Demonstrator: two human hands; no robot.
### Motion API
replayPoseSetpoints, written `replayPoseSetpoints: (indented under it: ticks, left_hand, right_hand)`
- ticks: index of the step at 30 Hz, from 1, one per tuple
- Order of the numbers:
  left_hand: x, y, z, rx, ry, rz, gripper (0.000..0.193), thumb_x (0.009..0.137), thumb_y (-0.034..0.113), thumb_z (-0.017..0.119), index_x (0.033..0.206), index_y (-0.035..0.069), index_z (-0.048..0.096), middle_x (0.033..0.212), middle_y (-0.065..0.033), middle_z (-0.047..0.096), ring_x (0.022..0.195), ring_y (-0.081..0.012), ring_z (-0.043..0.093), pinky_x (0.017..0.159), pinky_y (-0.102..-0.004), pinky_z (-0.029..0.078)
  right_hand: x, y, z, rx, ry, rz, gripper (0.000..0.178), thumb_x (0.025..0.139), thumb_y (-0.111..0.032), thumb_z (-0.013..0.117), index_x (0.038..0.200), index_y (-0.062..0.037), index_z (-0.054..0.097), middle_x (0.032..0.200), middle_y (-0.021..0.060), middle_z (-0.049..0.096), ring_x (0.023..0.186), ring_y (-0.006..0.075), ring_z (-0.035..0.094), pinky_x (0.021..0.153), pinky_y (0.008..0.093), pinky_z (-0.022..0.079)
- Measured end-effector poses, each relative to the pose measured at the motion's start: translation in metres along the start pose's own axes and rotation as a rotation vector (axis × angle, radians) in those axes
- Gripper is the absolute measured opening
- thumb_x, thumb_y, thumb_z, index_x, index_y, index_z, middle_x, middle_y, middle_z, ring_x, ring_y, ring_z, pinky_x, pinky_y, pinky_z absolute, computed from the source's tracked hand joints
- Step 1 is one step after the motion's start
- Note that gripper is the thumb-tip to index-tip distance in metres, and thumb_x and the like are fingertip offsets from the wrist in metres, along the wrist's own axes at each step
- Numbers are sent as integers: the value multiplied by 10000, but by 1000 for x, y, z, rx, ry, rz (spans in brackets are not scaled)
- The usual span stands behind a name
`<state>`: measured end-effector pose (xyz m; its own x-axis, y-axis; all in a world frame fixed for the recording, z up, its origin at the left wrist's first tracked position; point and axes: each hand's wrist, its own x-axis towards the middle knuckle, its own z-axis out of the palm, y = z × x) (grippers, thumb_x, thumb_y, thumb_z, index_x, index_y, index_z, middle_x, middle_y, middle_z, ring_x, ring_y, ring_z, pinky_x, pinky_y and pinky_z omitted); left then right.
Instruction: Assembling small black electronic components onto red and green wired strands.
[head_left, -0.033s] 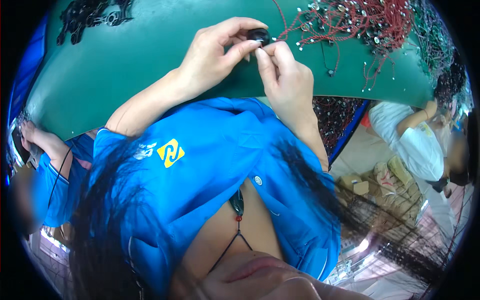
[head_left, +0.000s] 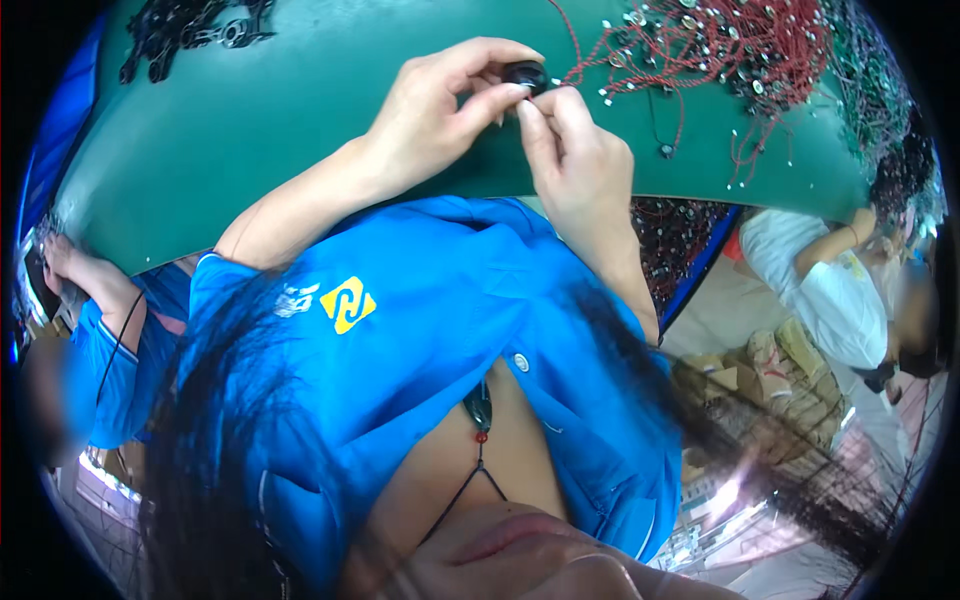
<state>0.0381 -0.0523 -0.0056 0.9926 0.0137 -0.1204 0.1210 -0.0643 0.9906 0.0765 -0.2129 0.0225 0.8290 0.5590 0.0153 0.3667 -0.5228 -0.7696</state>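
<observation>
Over the green table [head_left: 300,120], my left hand [head_left: 425,105] is closed on a shiny black rounded piece [head_left: 525,76], gripped between thumb and fingers. My right hand [head_left: 580,145] meets it from the right, thumb and forefinger pinched together at the lower edge of the black piece. Whatever lies in that pinch is too small and covered to make out. Just right of my fingertips begins a heap of red braided cords [head_left: 740,50] with small white ends and dark round beads.
Black pieces [head_left: 190,35] lie at the far left of the table. Green cords [head_left: 870,90] are piled at the far right. Below the right table edge sits a blue-rimmed container [head_left: 680,235] of dark red cords. One person [head_left: 110,310] is at left, another [head_left: 820,270] at right.
</observation>
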Motion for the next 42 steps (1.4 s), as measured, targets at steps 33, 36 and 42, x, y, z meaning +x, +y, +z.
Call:
replayPoseSetpoints:
  ticks: [33, 36, 42]
  left_hand:
    - [102, 11, -131, 1591, 133, 736, 279, 729, 46, 552, 996, 46, 629, 950, -68, 564, 910, -245, 524, 791, -326, 451]
    - [97, 16, -122, 1590, 101, 625, 286, 724, 27, 586, 1008, 41, 612, 955, -81, 564, 914, -259, 523, 793, -332, 465]
    - [86, -16, -139, 1513, 14, 535, 417, 846, -2, 540, 1240, 134, 560, 1246, -94, 529, 1104, -284, 536, 942, -385, 451]
  right_hand:
    - [-57, 97, -123, -430, 460, 461, 205, 879, -238, 613, 981, -67, 666, 912, 86, 672, 778, 220, 638, 700, 320, 490]
    - [-43, 118, -125, -492, 559, 425, 166, 874, -221, 615, 950, -86, 673, 872, 64, 672, 753, 201, 634, 678, 318, 486]
    - [-33, 147, -139, -529, 655, 446, 143, 863, -196, 616, 943, -99, 684, 830, 49, 665, 735, 183, 627, 670, 319, 485]
